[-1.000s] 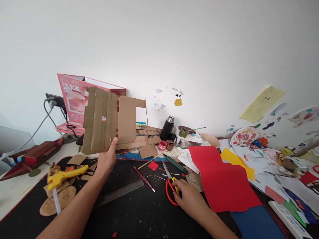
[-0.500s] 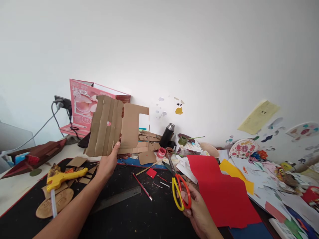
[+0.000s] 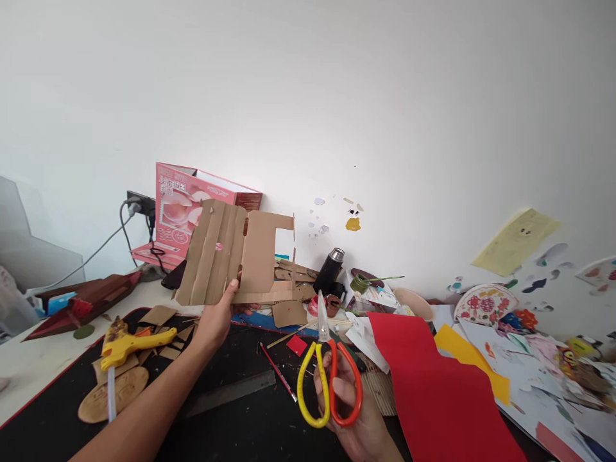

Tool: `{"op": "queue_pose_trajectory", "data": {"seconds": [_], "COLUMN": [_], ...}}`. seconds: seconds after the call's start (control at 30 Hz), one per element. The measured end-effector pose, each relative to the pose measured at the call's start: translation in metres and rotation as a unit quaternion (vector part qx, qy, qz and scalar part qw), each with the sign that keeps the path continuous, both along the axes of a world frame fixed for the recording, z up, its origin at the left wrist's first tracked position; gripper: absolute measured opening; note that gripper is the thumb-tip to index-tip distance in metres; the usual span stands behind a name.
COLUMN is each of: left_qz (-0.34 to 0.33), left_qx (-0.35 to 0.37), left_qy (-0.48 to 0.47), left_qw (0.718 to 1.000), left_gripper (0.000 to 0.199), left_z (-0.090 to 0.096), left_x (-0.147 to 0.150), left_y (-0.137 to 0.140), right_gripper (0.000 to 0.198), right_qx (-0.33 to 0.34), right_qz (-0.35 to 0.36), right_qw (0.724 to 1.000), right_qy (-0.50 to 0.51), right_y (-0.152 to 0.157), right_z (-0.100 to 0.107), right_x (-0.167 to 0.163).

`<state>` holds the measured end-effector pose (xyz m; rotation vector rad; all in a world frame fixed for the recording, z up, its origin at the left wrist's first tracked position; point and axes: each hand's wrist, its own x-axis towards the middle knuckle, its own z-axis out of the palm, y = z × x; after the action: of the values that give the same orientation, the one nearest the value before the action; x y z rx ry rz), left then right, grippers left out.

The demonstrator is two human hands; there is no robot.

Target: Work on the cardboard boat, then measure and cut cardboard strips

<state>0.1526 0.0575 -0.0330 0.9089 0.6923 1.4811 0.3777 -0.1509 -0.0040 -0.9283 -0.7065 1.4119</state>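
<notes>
Centrally, the left hand (image 3: 215,327) is clamped on the lower edge of a cut cardboard sheet (image 3: 260,256), raised over the left part of a black mat's (image 3: 269,436) far edge, before a pink box (image 3: 176,212). The right hand (image 3: 363,430) grips scissors (image 3: 323,330) by their yellow and red handles, blades pointing away. A yellow glue gun (image 3: 120,350) lies near the mat's left edge; red paper (image 3: 447,398) covers its right.

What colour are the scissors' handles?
The scissors have one yellow handle and one orange-red handle; best seen in the head view.
</notes>
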Motion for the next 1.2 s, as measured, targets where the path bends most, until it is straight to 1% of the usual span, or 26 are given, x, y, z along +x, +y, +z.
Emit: {"op": "queue_pose_trajectory", "data": {"seconds": [0.1, 0.2, 0.3, 0.37, 0.47, 0.53, 0.63, 0.7, 0.83, 0.9, 1.1, 1.2], "left_qz": [0.021, 0.014, -0.002, -0.013, -0.028, -0.043, -0.075, -0.105, -0.162, -0.170, -0.170, -0.174], "left_qx": [0.002, 0.002, 0.005, 0.007, 0.011, 0.010, -0.006, -0.031, -0.071, -0.074, -0.076, -0.073], "left_qy": [-0.012, -0.013, -0.008, -0.008, -0.016, -0.023, -0.041, -0.054, -0.066, -0.073, -0.089, -0.086], "left_qw": [1.000, 1.000, 1.000, 1.000, 0.999, 0.999, 0.996, 0.993, 0.982, 0.980, 0.978, 0.978], "left_gripper": [0.068, 0.067, 0.067, 0.067, 0.067, 0.066, 0.067, 0.068, 0.067, 0.065, 0.067, 0.064], "left_z": [0.003, 0.005, 0.003, 0.001, 0.000, 0.002, 0.004, 0.005, 0.005, 0.005, 0.006, 0.004], "left_x": [0.003, 0.004, 0.003, 0.003, 0.002, 0.003, 0.005, 0.006, 0.004, 0.002, 0.001, 0.003], "left_y": [-0.001, -0.002, -0.003, -0.003, -0.004, -0.005, -0.009, -0.011, -0.012, -0.011, -0.011, -0.013], "right_gripper": [0.046, 0.049, 0.053, 0.054, 0.054, 0.051, 0.051, 0.052, 0.053, 0.054, 0.056, 0.065], "right_qx": [0.035, 0.060, 0.082, 0.095, 0.087, 0.068, 0.051, 0.046, 0.046, 0.040, 0.030, 0.026], "right_qz": [0.039, 0.069, 0.102, 0.127, 0.163, 0.181, 0.175, 0.169, 0.189, 0.191, 0.139, 0.158], "right_qw": [0.999, 0.996, 0.990, 0.981, 0.967, 0.963, 0.968, 0.970, 0.970, 0.973, 0.988, 0.986], "right_qy": [0.014, 0.004, -0.055, -0.108, -0.176, -0.187, -0.172, -0.167, -0.144, -0.119, -0.058, -0.040], "right_y": [0.004, 0.010, 0.014, 0.015, 0.016, 0.018, 0.024, 0.030, 0.042, 0.046, 0.051, 0.053], "right_z": [0.004, -0.005, -0.016, -0.019, -0.017, -0.013, -0.010, -0.010, -0.014, -0.017, -0.029, -0.034], "right_x": [-0.008, -0.020, -0.028, -0.030, -0.031, -0.033, -0.040, -0.047, -0.056, -0.057, -0.052, -0.054]}}
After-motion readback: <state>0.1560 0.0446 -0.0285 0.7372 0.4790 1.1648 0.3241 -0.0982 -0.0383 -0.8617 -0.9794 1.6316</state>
